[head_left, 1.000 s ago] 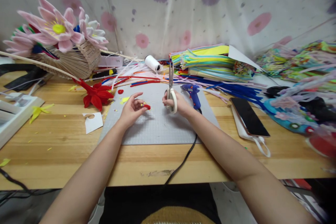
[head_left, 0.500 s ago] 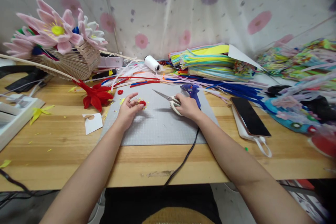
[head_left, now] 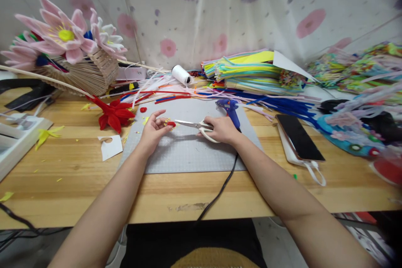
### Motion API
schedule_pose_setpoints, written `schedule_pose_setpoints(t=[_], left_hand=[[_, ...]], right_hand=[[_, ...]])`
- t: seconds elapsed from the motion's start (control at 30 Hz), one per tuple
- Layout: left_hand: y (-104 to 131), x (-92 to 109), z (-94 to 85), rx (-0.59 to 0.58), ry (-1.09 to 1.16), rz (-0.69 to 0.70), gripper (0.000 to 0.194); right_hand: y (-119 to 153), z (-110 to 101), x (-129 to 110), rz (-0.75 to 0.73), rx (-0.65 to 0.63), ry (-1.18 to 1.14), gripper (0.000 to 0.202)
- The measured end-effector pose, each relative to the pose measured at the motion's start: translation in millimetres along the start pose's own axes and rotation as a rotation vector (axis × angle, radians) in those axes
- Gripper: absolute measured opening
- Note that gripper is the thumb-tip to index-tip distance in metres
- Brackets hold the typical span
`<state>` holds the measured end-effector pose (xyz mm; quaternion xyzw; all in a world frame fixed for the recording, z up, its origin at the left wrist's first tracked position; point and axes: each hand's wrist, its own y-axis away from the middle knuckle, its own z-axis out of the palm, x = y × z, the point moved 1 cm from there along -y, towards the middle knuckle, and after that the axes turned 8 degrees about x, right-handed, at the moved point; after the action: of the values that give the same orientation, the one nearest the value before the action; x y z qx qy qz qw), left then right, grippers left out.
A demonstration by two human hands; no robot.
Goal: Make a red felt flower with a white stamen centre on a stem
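Note:
Between the thumb and fingers of my left hand (head_left: 153,130) is a small red flower centre (head_left: 171,124) with thin yellow strands sticking out. My right hand (head_left: 223,130) grips a pair of white-handled scissors (head_left: 207,134). Their blades point left, and the tips are at the yellow strands beside the red piece. Both hands are over a grey cutting mat (head_left: 188,163). Behind my right hand a blue glue gun (head_left: 231,111) lies on the mat. A small red disc (head_left: 143,109) rests near the mat's far left corner.
On the left are a red fuzzy flower (head_left: 114,115), a white card with a hole (head_left: 111,147) and a white power strip (head_left: 21,142). A thread spool (head_left: 181,75) and pipe cleaner bundles (head_left: 251,71) line the back. A phone (head_left: 300,137) lies at right.
My right hand has moved the scissors left, bringing the blade tips to the red piece. My left hand has stayed almost in place, with the red piece turned slightly.

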<state>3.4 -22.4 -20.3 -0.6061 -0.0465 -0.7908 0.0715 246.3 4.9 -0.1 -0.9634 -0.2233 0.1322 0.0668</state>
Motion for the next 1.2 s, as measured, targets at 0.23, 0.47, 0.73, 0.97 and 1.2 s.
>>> schedule_pose_setpoints(t=[0.23,0.47,0.73,0.97,1.2], left_hand=[[-0.5,-0.1,-0.7,-0.011,-0.02,0.022,0.061],[-0.3,0.1,-0.2,-0.01,-0.015,0.025,0.06],[1.3,2.2,2.2,-0.005,-0.002,0.006,0.058],[1.0,1.3,1.4,-0.02,-0.037,0.037,0.057],[0.3,0.6,1.1,-0.014,-0.036,0.018,0.058]], right_hand=[[0.1,-0.2,-0.2,-0.008,-0.013,-0.038,0.048],[-0.7,0.6,-1.2,-0.04,-0.019,-0.018,0.047],[-1.0,3.0,0.4,-0.043,0.004,-0.042,0.048],[-1.1,3.2,0.4,-0.035,-0.008,-0.017,0.047],[-2.3,5.0,1.0,-0.043,-0.013,-0.005,0.049]])
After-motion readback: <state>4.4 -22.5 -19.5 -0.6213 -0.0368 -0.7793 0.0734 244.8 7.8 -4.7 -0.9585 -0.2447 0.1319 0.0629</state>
